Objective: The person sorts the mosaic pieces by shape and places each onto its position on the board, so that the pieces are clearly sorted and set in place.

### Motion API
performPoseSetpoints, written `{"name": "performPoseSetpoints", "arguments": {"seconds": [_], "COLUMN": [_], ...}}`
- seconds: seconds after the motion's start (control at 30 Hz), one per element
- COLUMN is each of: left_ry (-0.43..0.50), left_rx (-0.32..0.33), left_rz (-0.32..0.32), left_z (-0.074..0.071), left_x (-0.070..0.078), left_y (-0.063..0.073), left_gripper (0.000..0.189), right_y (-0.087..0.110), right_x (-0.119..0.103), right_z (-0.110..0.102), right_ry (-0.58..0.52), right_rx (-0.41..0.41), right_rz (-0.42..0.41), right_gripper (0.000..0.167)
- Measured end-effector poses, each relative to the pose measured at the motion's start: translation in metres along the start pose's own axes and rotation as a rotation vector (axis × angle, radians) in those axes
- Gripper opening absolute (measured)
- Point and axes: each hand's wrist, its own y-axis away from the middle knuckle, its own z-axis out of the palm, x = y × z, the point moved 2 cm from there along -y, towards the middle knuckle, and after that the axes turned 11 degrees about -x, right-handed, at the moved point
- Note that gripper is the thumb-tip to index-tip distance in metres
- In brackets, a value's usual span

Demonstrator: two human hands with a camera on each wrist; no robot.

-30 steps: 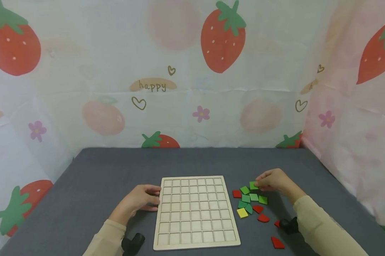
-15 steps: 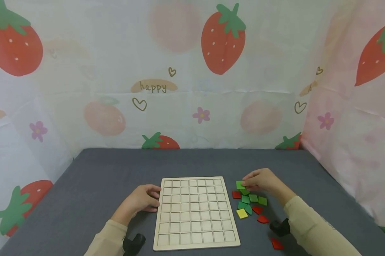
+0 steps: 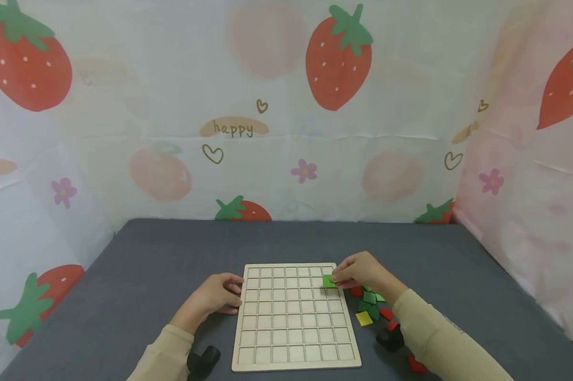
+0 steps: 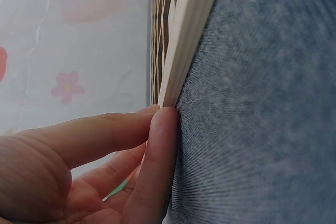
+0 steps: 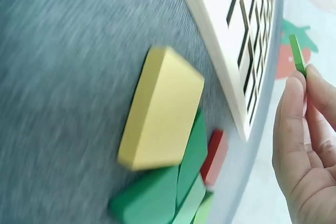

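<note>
A pale wooden grid board [image 3: 296, 321] lies flat on the dark grey table. My left hand [image 3: 217, 294] rests at its left edge, relaxed fingers spaced along the rim. From the left wrist view, the fingertips [image 4: 164, 124] touch the board's side close to the cloth. Over the upper right cells, my right hand [image 3: 360, 271] pinches a green square tile [image 3: 328, 281] between thumb and fingers. Seen from the right wrist, that green tile [image 5: 297, 54] stands out edge-on past the fingertips; whether it touches the board I cannot tell.
Right of the board lie a yellow tile [image 3: 364, 318], several green tiles [image 3: 369, 298] and several red tiles [image 3: 416, 364], partly hidden by the right arm. Black wrist cameras [image 3: 203, 361] hang beneath both forearms. A strawberry-print cloth [image 3: 248, 69] stands behind the table.
My right hand has carried the green tile leftward from the loose pile to above the board's upper right cells. The left hand stays at the board's edge. The head view has shifted slightly.
</note>
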Motion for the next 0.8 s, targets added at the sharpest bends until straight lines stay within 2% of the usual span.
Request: {"name": "performPoseSetpoints", "arguments": {"seconds": [0.43, 0.8], "left_ry": [0.003, 0.003], "left_rx": [-0.001, 0.015], "left_rz": [0.013, 0.02], "left_z": [0.001, 0.0], "left_x": [0.0, -0.003], "left_y": [0.0, 0.0], "left_gripper": [0.052, 0.051], "right_y": [-0.009, -0.024], "right_x": [-0.012, -0.028], "right_z": [0.029, 0.055], "right_ry": [0.013, -0.006], "right_rx": [-0.061, -0.105], "right_rz": [-0.062, -0.053], "right_gripper": [0.011, 0.005]}}
